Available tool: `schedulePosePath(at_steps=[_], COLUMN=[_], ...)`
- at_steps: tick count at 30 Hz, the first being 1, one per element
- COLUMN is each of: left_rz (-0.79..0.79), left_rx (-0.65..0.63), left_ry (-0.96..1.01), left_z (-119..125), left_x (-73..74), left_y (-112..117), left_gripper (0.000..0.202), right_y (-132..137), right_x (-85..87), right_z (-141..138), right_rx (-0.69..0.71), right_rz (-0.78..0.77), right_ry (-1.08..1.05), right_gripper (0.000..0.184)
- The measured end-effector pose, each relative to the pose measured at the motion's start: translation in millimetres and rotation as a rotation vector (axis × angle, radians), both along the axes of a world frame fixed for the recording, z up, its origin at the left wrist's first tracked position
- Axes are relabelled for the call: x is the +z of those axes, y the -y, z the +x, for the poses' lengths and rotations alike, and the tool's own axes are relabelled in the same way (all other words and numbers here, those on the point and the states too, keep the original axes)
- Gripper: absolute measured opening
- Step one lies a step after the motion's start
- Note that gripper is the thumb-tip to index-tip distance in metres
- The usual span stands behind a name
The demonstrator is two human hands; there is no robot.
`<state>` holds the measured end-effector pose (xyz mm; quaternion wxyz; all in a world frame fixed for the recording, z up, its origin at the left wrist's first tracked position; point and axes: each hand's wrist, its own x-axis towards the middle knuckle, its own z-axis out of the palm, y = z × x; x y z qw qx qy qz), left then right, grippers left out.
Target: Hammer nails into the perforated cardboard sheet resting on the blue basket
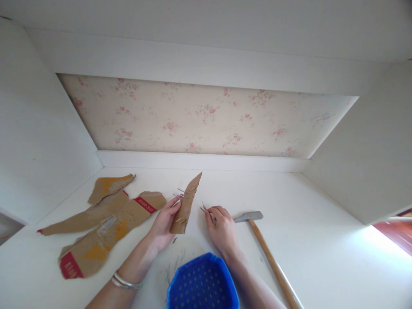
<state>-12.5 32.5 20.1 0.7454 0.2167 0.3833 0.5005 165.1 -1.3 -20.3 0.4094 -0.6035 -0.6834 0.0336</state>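
My left hand is closed on a torn strip of brown cardboard, held tilted up off the white surface. Several thin nails stick out of the strip's left side, by my fingertips. To the right, my right hand rests low over the surface, its thumb and fingers pinched on a few thin nails whose ends poke out to the left. Just beyond that hand lies a hammer with a wooden handle and grey metal head. A blue perforated basket stands between my forearms.
Torn cardboard pieces with red and yellow print lie on the left. Small dark scraps are scattered left of the basket. White side panels and a back ledge enclose the white surface, with floral wallpaper behind.
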Motion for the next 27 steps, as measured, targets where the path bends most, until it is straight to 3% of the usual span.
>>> schedulePosePath(at_steps=[4,10,18,23,27], left_rz=[0.006,0.049,0.085,0.061,0.020], left_rx=[0.005,-0.038,-0.081,-0.052,-0.026], left_ry=[0.014,-0.013,-0.083,-0.136,-0.177], left_z=[0,2,6,5,6], left_x=[0.2,-7.0,-2.2,-7.2,-10.6], left_y=[0,0,5,3,3], left_gripper=[0.023,0.039,0.036,0.032,0.030], right_y=[-1,0,3,1,1], right_x=[-1.7,-2.2,1.9,0.0,1.7], right_z=[1,1,-1,0,2], right_rx=[-0.046,-0.047,-0.030,-0.013,-0.016], right_rz=[-0.023,-0.071,-0.109,-0.060,0.069], right_ry=[0.018,0.071,0.075,-0.007,-0.146], right_gripper=[0.020,0.023,0.028,0.022,0.018])
